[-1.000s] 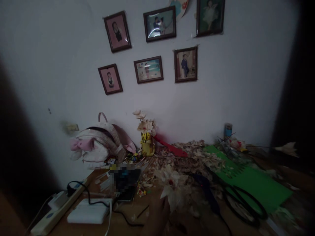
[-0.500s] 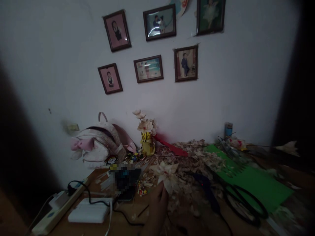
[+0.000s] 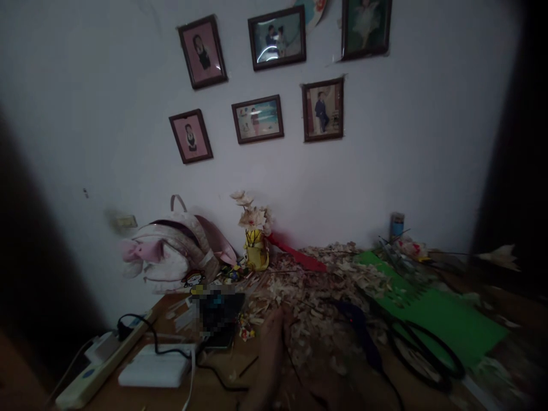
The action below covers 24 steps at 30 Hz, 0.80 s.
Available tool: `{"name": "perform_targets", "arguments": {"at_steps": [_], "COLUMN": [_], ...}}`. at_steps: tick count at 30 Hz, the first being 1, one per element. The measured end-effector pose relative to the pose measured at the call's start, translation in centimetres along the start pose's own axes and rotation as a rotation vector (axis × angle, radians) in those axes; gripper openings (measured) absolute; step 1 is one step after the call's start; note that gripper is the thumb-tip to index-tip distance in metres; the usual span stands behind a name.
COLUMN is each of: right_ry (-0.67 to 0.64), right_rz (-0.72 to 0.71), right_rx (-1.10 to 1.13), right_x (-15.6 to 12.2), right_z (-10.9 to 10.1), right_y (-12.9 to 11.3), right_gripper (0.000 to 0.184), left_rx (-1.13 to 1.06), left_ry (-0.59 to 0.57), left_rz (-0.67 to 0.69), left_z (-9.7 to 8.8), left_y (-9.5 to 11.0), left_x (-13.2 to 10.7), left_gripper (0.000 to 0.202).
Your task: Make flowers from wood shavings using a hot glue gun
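My left hand (image 3: 274, 337) reaches up from the bottom edge, over the front of the table. Its fingers are closed together, seemingly around a thin dark stem (image 3: 294, 368) that slants down to the right. No flower head can be told apart at the fingertips against the pale petals (image 3: 312, 297) behind. A dim shape low in the frame, right of the stem, may be my right hand (image 3: 315, 395); its fingers are lost in the dark. A dark blue glue gun (image 3: 362, 334) with a small red light lies to the right.
A yellow pot (image 3: 257, 258) with paper-like flowers stands by the wall. Left are a backpack (image 3: 171, 251), a power strip (image 3: 100, 371), a white box (image 3: 156, 368) and cables. Right lie a green sheet (image 3: 445, 319), black-handled scissors (image 3: 428, 354) and a blue can (image 3: 397, 225).
The large pale flower at my left fingertips no longer shows. My left hand has moved slightly up, and the dark stem below it shows more clearly.
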State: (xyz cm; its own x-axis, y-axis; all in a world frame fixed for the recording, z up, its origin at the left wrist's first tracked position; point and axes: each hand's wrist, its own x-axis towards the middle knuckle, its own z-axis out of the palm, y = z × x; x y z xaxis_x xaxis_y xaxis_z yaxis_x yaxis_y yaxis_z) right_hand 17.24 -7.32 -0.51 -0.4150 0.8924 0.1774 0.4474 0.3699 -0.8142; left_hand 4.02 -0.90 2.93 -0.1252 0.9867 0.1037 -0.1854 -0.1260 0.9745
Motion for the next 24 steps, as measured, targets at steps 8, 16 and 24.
{"name": "perform_targets", "arguments": {"at_steps": [8, 16, 24], "right_ry": [0.004, -0.015, -0.009], "right_rz": [0.03, 0.09, 0.226], "right_rx": [0.025, 0.057, 0.059], "right_x": [-0.21, -0.15, 0.35], "right_z": [-0.17, -0.33, 0.4], "right_y": [0.05, -0.11, 0.77], "right_gripper": [0.024, 0.026, 0.026], "left_rx": [0.018, 0.014, -0.065], "left_ry": [-0.029, -0.01, 0.038], "left_rz": [-0.021, -0.032, -0.12], "left_z": [0.43, 0.58, 0.85], "left_y": [-0.68, -0.58, -0.89], "left_x": [-0.11, -0.28, 0.0], "left_gripper": [0.055, 0.053, 0.045]}}
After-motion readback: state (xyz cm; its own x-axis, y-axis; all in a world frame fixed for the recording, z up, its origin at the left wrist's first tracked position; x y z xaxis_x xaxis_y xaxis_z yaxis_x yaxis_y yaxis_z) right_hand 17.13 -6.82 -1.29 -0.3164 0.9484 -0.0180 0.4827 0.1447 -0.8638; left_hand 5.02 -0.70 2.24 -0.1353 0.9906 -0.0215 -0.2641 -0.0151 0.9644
